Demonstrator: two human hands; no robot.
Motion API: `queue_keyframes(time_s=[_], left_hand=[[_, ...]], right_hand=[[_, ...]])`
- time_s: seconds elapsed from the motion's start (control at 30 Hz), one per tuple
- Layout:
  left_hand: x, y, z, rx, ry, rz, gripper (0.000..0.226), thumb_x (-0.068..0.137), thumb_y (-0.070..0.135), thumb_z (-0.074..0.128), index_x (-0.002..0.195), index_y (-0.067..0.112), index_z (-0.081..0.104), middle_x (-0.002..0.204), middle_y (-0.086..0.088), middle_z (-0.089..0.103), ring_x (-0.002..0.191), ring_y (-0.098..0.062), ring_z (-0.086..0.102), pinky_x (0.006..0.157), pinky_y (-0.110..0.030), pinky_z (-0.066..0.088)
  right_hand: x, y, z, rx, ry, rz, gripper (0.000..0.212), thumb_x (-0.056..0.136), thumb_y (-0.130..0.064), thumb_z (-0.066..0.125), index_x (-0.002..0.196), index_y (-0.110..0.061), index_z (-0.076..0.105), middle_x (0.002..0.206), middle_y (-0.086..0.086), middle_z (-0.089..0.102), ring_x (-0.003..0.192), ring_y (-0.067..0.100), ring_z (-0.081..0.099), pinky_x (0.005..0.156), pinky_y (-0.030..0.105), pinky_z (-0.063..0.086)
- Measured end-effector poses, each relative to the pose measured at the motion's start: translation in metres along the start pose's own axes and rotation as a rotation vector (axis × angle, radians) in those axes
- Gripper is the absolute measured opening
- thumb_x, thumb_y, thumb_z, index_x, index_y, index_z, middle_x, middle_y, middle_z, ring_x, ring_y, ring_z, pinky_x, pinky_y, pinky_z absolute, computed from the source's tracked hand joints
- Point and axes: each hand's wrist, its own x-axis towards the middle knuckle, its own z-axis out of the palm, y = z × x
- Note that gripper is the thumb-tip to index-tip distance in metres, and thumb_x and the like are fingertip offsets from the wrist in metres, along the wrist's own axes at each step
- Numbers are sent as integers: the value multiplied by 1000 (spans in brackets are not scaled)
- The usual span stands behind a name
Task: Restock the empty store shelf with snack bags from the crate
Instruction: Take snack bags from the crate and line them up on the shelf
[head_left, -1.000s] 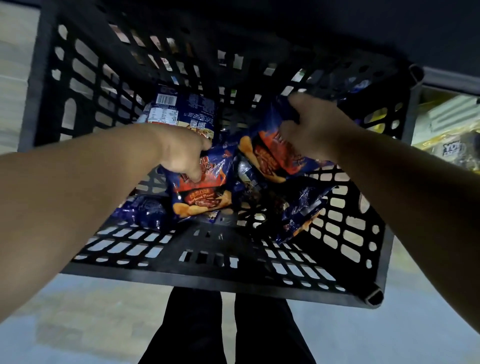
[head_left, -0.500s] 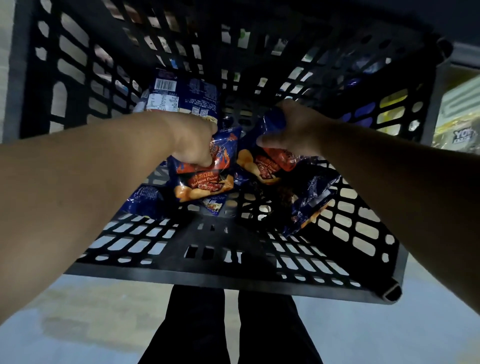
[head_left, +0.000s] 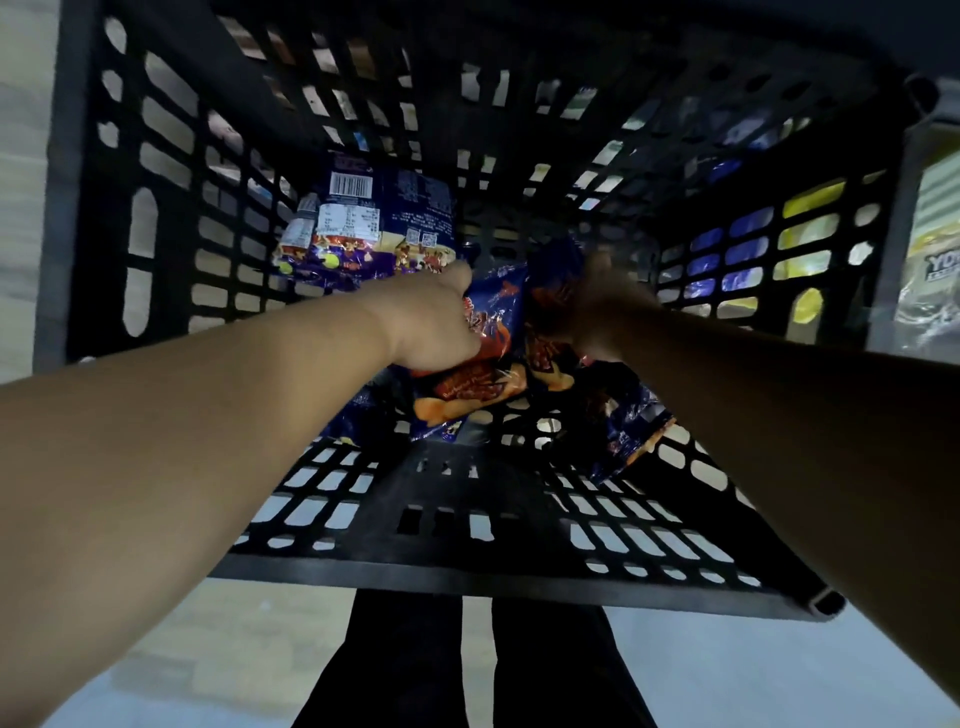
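- The black slotted crate (head_left: 457, 551) fills most of the head view, seen from above, and its left wall rises at the far left, with pale floor (head_left: 31, 208) beyond it.
- A blue snack bag (head_left: 374, 218) lies back side up against the far-left part of the crate floor, its barcode and printed label facing the camera.
- The left forearm reaches in from the near left, and the left hand (head_left: 431, 322) is curled round the upper part of a blue-and-orange snack bag (head_left: 467, 384) near the middle of the crate; the fingers themselves are hidden under the hand.
- More dark blue packaging (head_left: 353, 415) shows beneath the left wrist, too dim to tell how many bags there are.
- Just beside the left hand, the right hand (head_left: 597, 312) grips a second bag of the same kind (head_left: 550, 358); the thumb side faces the camera and the hand is blurred and in shadow.
- The two held bags touch each other between the hands.
- Another blue bag (head_left: 634, 436) lies on the crate floor near the right wall, under the right forearm.
- Through the slots of the right wall, blue and yellow packets (head_left: 748, 249) show outside the crate.
- At the far right edge stands a pale packet with dark lettering (head_left: 935, 270).
- Below the near rim of the crate, dark trouser legs (head_left: 405, 660) show over the floor.
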Motion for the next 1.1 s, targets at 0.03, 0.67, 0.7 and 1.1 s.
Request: queue_keyframes(time_s=[0.03,0.67,0.7,1.1], left_hand=[[-2,0,3,2,2,9,75,92,43,50,151,26,8,151,-9,34,128,-28,43,104,-40,38],[-139,53,-124,361,424,135,60,84,49,60,133,26,36,128,-3,50,122,-27,40,100,-48,27],[-149,62,-130,369,455,148,58,83,48,60,132,26,36,125,-2,51,120,-26,41,99,-48,27],[-250,243,-135,417,713,225,61,84,48,58,136,28,34,123,-2,51,118,-28,41,99,-49,27]], right_hand=[[-1,-2,1,-24,38,0,64,84,-36,72,128,-10,35,108,11,59,81,21,61,63,32,49],[-165,-29,-156,-534,419,-252,45,86,-31,64,121,-18,39,122,6,56,116,31,48,86,42,37],[-177,-27,-167,-538,437,-248,44,86,-30,64,120,-18,39,122,7,56,116,31,48,86,42,38],[-310,99,-274,-568,665,-234,39,85,-30,60,117,-21,38,120,5,54,114,31,47,86,43,35]])
